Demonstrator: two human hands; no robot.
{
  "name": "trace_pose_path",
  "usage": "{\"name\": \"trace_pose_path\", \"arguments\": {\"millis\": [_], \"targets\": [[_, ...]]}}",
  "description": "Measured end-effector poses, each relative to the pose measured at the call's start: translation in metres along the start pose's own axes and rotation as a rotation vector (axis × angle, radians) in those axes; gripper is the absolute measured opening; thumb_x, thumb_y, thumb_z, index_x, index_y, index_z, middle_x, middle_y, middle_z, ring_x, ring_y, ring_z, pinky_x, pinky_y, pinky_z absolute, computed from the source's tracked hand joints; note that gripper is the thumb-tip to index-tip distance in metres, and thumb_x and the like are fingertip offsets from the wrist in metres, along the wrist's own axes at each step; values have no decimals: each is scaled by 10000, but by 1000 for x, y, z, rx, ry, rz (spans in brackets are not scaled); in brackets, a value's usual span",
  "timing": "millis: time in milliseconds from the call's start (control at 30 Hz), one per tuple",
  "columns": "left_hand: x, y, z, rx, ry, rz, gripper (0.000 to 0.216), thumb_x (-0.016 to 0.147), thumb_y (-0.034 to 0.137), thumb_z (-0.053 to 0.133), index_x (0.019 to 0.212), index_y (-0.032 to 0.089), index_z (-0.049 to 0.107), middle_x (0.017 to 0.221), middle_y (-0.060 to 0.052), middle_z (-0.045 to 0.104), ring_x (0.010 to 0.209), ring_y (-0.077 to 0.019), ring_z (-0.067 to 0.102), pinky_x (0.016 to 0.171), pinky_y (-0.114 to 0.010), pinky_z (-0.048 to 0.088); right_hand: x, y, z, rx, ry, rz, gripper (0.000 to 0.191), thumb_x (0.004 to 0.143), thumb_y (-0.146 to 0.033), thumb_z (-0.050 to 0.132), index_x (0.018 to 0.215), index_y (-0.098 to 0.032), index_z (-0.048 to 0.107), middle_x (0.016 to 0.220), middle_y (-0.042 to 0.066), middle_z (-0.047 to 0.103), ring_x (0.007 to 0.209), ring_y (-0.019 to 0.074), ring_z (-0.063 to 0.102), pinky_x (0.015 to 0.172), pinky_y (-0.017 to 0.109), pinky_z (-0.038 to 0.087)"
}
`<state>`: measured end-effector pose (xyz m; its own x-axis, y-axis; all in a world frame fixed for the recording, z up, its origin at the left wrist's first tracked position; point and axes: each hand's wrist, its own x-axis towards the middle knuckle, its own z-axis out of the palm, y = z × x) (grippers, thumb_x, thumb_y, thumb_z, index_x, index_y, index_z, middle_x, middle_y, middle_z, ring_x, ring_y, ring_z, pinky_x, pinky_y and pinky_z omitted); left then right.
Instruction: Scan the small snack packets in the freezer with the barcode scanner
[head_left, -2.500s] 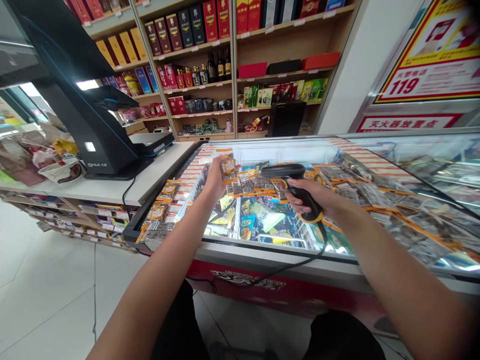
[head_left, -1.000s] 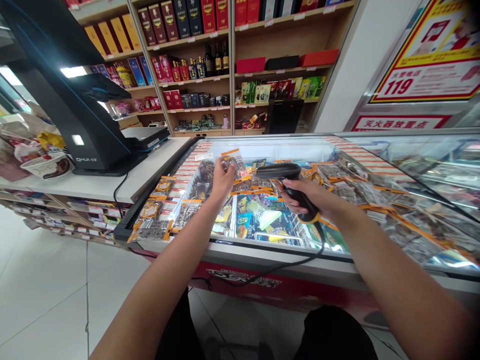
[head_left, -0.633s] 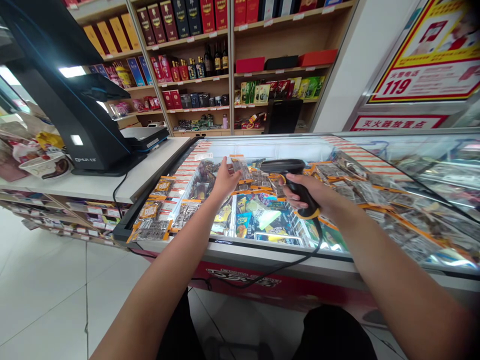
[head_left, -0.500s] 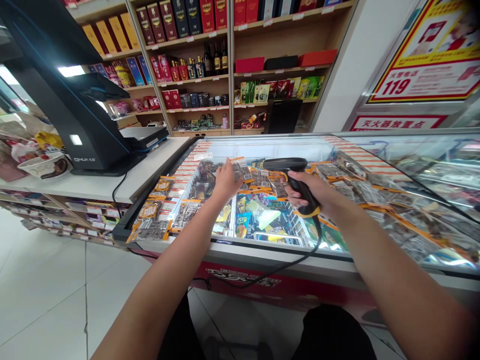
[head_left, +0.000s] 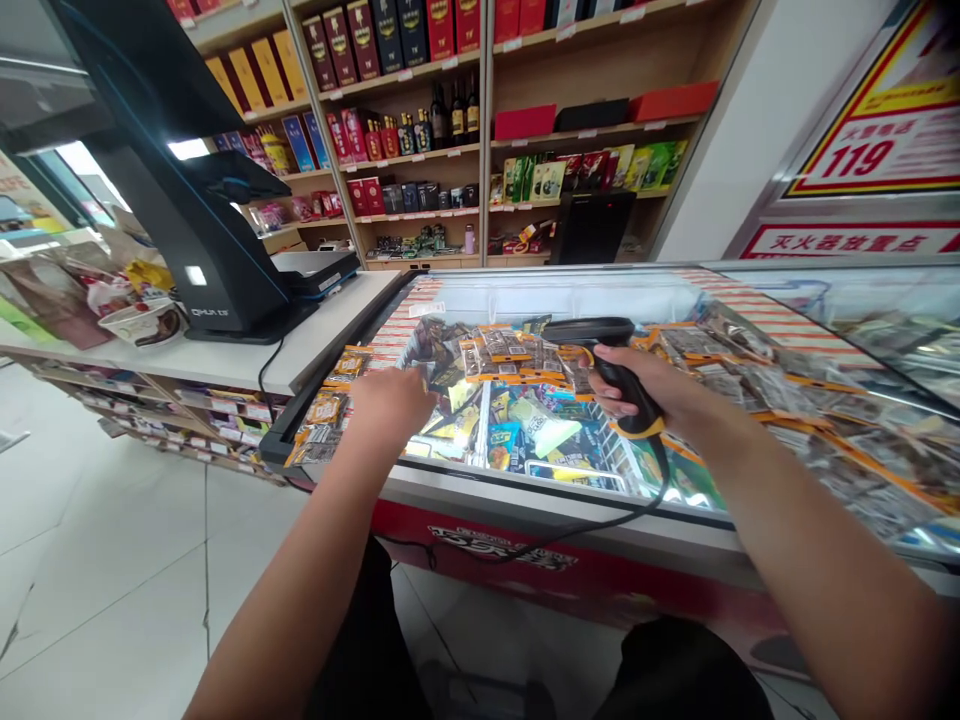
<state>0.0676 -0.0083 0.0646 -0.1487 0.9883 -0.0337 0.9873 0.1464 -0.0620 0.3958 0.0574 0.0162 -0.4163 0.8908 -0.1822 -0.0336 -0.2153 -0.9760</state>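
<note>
My right hand (head_left: 651, 380) is wrapped round the grip of a black barcode scanner (head_left: 589, 329) with yellow-orange trim. The scanner's head points left, above a row of clear snack packets (head_left: 510, 350) with orange edges on the freezer's glass top. My left hand (head_left: 391, 402) is curled low over the left end of the glass, beside another group of the same packets (head_left: 324, 412). Its back faces me and hides most of the fingers, so what they hold, if anything, cannot be made out. The scanner's black cable (head_left: 585, 525) droops across the freezer front.
Beneath the glass of the chest freezer (head_left: 480, 545) lie colourful bags (head_left: 536, 425) in wire baskets. More orange-edged packets (head_left: 795, 400) spread over the right side. On the left, a counter (head_left: 315, 350) bears a black checkout terminal (head_left: 225, 285) and a white bowl (head_left: 146, 322). Stocked shelves (head_left: 412, 150) stand behind.
My left hand has moved left and nearer to me, from the middle packets to the left end of the glass. The scanner stays in my right hand. The view has shifted slightly left.
</note>
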Motion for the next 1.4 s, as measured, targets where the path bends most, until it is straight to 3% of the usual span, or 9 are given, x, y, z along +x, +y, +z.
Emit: {"name": "trace_pose_path", "arguments": {"millis": [167,367,467,633,767,933,1100,1200,1400], "targets": [[-13,-19,19,107,-186,-47,325,991,274,551,1207,185,777,1235,-233,792,1154,-401,757,938,-470,540,0,2,-2,-32,-24,7,444,979,-593,726,851,-237,494,589,-26,486,421,89,341,378,247,307],[-5,4,34,70,-4,164,535,1008,201,559,1542,167,550,1414,-262,642,1219,-417,729,987,-498,544,-1,1,-1,-29,-30,11,438,977,-598,719,853,-236,505,598,-29,479,425,88,347,378,234,330],[10,19,32,-24,54,257,512,977,231,666,1461,109,550,1400,-256,608,1257,-403,701,998,-452,555,-3,-3,4,-35,-27,33,448,961,-605,737,847,-241,501,603,-22,485,425,96,360,365,239,331],[29,30,31,-142,76,317,401,934,133,665,1322,152,565,1405,-244,600,1188,-371,723,920,-413,568,-5,-5,10,-21,-2,-21,424,934,-571,784,877,-233,534,613,-18,510,432,96,392,369,225,338],[40,30,31,-406,176,367,415,966,268,707,1326,205,509,1142,-185,718,1117,-390,720,888,-429,553,-5,-5,9,-17,0,-10,441,928,-589,783,874,-233,529,601,-19,505,429,97,400,374,222,338],[74,42,30,-997,313,267,464,928,454,812,1195,251,492,938,-71,671,910,-301,701,864,-412,558,-4,-4,8,-15,-41,-30,429,930,-585,787,890,-235,543,591,-25,497,426,99,372,370,236,338],[115,66,28,-1488,230,186,346,1058,418,669,1265,255,444,932,-34,590,813,-212,665,813,-372,577,-1,1,3,-22,-52,-62,390,959,-550,765,902,-222,561,611,-34,503,413,77,336,375,223,308],[129,74,37,-1605,157,159,241,1093,355,591,1246,272,424,965,-14,553,681,-154,615,709,-339,572,-1,3,1,-41,-86,-65,379,983,-560,734,926,-214,589,622,-35,504,413,76,341,385,224,315],[129,73,67,-1558,131,343,318,1084,366,636,1245,286,374,982,19,564,572,-103,673,597,-252,524,-5,0,7,-12,-68,-89,376,973,-556,746,914,-213,604,608,-29,496,427,79,316,376,217,312]]}}
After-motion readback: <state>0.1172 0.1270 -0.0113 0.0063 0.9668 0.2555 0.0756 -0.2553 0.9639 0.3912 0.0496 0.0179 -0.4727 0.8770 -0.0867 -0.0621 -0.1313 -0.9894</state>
